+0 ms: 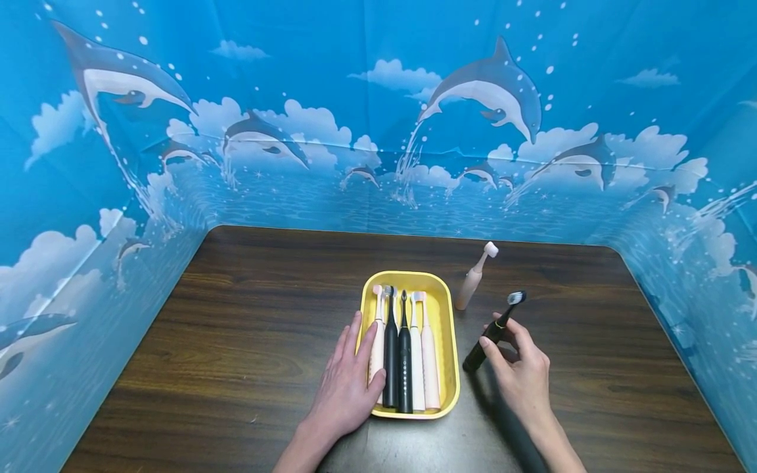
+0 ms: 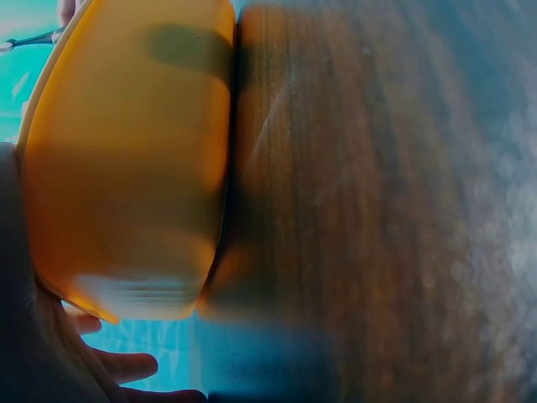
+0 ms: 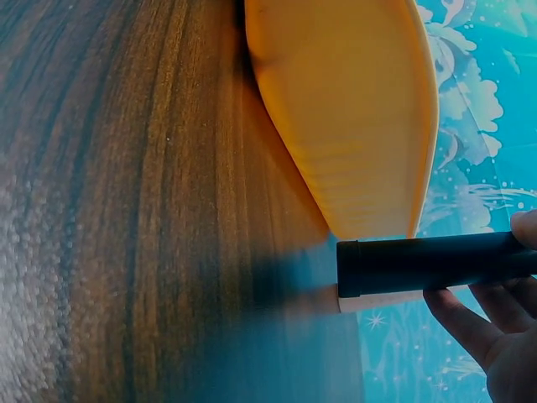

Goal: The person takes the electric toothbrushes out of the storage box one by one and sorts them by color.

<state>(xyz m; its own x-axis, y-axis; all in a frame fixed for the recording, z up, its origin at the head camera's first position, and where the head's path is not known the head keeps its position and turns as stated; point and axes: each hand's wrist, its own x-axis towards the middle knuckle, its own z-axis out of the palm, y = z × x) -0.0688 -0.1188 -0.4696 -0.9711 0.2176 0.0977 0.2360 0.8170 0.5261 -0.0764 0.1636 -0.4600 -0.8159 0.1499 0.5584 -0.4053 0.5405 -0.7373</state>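
Note:
My right hand (image 1: pixel 522 364) pinches a black electric toothbrush (image 1: pixel 489 343) between thumb and fingers, just right of a yellow tray (image 1: pixel 408 273). Its white-and-grey bristle head points up and away; in the right wrist view the black handle (image 3: pixel 428 264) has its bottom end apart from the wood. My left hand (image 1: pixel 349 384) lies over the tray's left rim with fingers extended. Inside the tray, electric toothbrushes lie side by side, heads away from me: black ones (image 1: pixel 391 361), a white one (image 1: pixel 416 368) and pink ones (image 1: pixel 430 371). The left hand partly covers the leftmost pink one.
A pink electric toothbrush (image 1: pixel 470 287) stands upright on the table beyond my right hand, near the tray's far right corner. Dark wood-grain table (image 1: pixel 236 341) surrounds the tray. A blue dolphin-print cloth (image 1: pixel 355 131) rises along the back and both sides.

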